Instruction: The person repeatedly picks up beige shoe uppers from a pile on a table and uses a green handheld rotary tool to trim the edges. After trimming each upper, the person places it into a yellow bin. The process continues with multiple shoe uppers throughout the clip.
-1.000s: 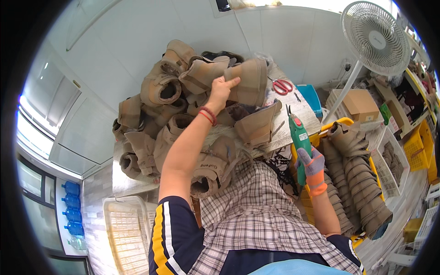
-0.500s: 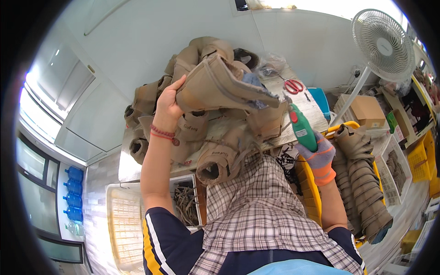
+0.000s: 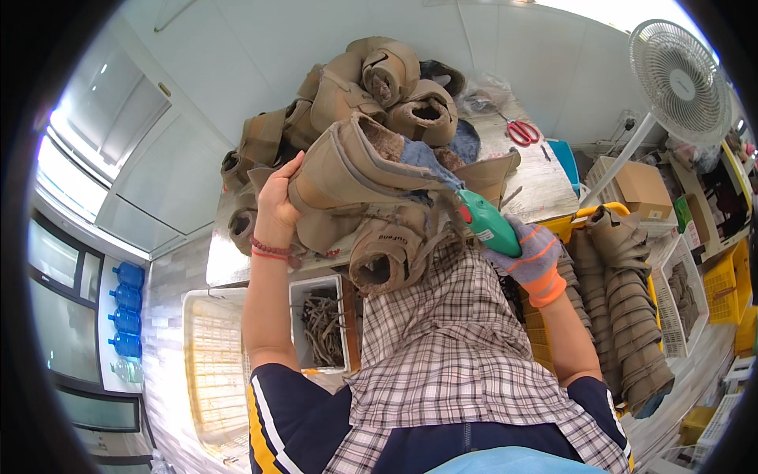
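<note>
Over the worktable [image 3: 550, 197], a brown boot piece [image 3: 328, 174] faces a green cutter [image 3: 488, 220]

The bare left hand [image 3: 276, 201] grips the narrow left end of the boot piece, thumb along the outside, its other fingers largely hidden. The piece tilts above the table's near side, its wider end toward the right, showing brown fleece [image 3: 379, 142] and a blue-grey lining [image 3: 418, 156]. The right hand [image 3: 525, 251], in a grey-and-orange glove, is wrapped round the cutter, which points up and left at the lining's end; whether the tip touches, I cannot tell.

Behind the boot piece rises a heap of similar pieces [image 3: 343, 103]; another fleecy roll [image 3: 395, 245] sits below it at the table's near edge. Red-handled scissors [image 3: 522, 133] lie on the right of the table. Lower left, a white bin [image 3: 295, 312] holds greyish strips [image 3: 322, 325]; at right, stacked brown pieces [image 3: 636, 316] lean in a yellow crate [image 3: 542, 340].
</note>
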Demonstrator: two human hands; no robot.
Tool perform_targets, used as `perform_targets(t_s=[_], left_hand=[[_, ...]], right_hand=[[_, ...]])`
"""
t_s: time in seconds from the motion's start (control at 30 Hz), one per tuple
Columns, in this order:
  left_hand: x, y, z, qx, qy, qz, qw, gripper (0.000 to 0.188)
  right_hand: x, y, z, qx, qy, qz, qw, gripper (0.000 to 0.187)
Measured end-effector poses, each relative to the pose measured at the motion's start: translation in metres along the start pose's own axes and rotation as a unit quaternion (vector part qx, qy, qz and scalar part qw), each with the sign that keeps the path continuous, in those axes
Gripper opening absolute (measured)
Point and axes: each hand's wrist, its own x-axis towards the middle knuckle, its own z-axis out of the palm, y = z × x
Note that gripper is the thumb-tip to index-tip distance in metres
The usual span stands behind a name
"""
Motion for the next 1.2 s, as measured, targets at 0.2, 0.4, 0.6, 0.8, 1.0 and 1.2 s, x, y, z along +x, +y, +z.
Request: perform_targets(t_s=[0.2, 0.4, 0.6, 0.8, 1.0, 1.2], left_hand=[[0.001, -0.007, -0.008, -0.01, 0.001, -0.025, 1.0, 0.03], [-0.007, -0.021, 0.003, -0.009, 0.044, -0.011, 0.999, 0.03], [-0.033, -0.041, 0.025, -0.01, 0.066, 0.039, 0.997, 0.033], [-0.07, -0.067, 0.044, 0.02, 0.021, 0.161, 0.987, 0.038], [-0.09, -0.091, 0.037, 0.097, -0.019, 0.279, 0.955, 0.039], [-0.098, -0.107, 0.028, 0.183, -0.034, 0.325, 0.927, 0.039]], right_hand=[[0.006, -0.006, 0.003, 0.018, -0.006, -0.013, 1.0, 0.061], [0.01, -0.009, 0.005, 0.029, 0.001, -0.025, 0.999, 0.06], [0.018, -0.027, 0.003, 0.06, 0.006, -0.015, 0.998, 0.061], [0.02, -0.042, 0.005, 0.118, -0.049, 0.045, 0.991, 0.061], [0.021, -0.053, 0.015, 0.297, -0.101, 0.139, 0.939, 0.06], [0.027, -0.063, 0.02, 0.426, -0.135, 0.226, 0.866, 0.057]])
